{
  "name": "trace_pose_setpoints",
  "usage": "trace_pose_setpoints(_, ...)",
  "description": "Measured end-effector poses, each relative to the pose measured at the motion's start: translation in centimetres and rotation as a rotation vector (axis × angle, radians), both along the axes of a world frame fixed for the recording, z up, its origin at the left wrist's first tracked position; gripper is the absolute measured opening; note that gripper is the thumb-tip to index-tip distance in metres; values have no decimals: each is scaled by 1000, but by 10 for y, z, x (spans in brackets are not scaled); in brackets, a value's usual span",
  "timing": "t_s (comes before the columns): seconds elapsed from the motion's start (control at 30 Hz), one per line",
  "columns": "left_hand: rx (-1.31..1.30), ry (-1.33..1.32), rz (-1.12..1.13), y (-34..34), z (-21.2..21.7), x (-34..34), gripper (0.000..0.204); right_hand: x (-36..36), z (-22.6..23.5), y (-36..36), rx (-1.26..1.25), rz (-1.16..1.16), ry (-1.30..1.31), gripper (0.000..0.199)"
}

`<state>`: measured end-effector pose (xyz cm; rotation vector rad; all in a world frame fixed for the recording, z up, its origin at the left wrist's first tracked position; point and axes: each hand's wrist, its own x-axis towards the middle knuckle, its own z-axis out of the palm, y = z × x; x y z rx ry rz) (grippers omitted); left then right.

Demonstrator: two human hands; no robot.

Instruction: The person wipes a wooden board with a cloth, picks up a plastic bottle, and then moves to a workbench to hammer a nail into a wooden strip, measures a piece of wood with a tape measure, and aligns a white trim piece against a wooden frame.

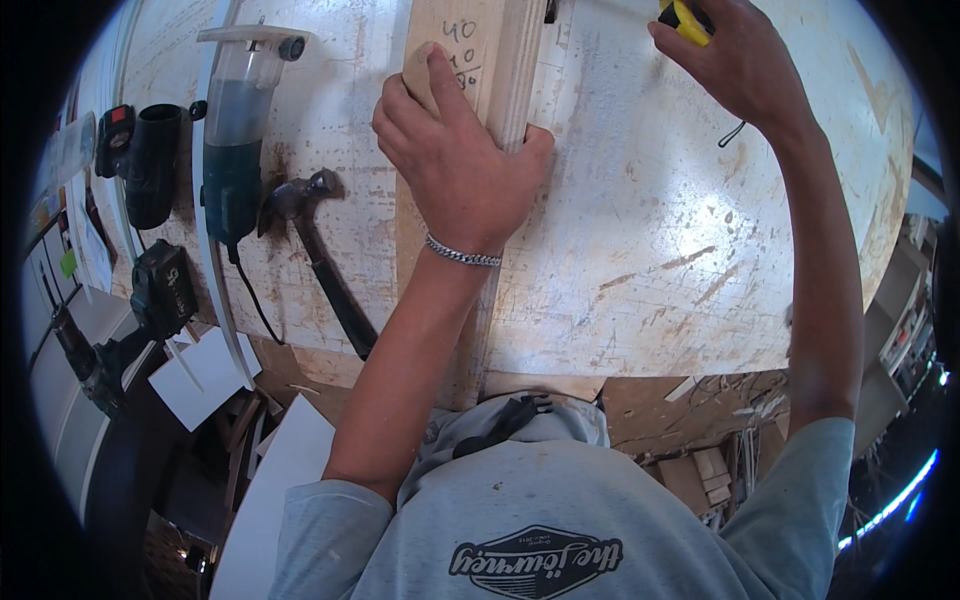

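Observation:
A long pale wooden board [514,70] with pencil marks on its face lies lengthwise in front of me, its near end by my belly. My left hand [468,170] is closed over it, the fingers on the left face and the thumb across the right edge. At the upper right, my right hand [752,60] grips a yellow and black tape measure [684,22], partly cut off by the picture's top edge. A thin dark wrist strap [732,134] hangs below that hand. No blade of the tape shows.
Left of the board lie a claw hammer [322,255] and a green corded trim router [232,180] with a clear base. Farther left are a black cylindrical tool part [154,168] and a green cordless drill [160,290]. The scuffed white worktable [660,300] ends just before my body.

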<state>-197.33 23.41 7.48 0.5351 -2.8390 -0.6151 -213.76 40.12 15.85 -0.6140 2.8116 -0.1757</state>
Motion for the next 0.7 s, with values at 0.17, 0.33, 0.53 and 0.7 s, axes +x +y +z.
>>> trace_pose_setpoints(0.17, 3, -6, -10, 0, 0, 1, 94, 1, 4, -3, 8, -1, -8, 42)
trace_pose_setpoints(0.33, 29, -24, -4, -1, 1, 1, 94, 3, 2, -3, 6, -19, -12, 41)
trace_pose_setpoints(0.53, 38, -34, -9, -1, 2, 1, 95, 1, -2, 0, 5, -11, 2, 41)
trace_pose_setpoints(0.7, 47, -33, -13, -2, 3, 0, 96, 2, 2, -3, 11, -19, -9, 42)
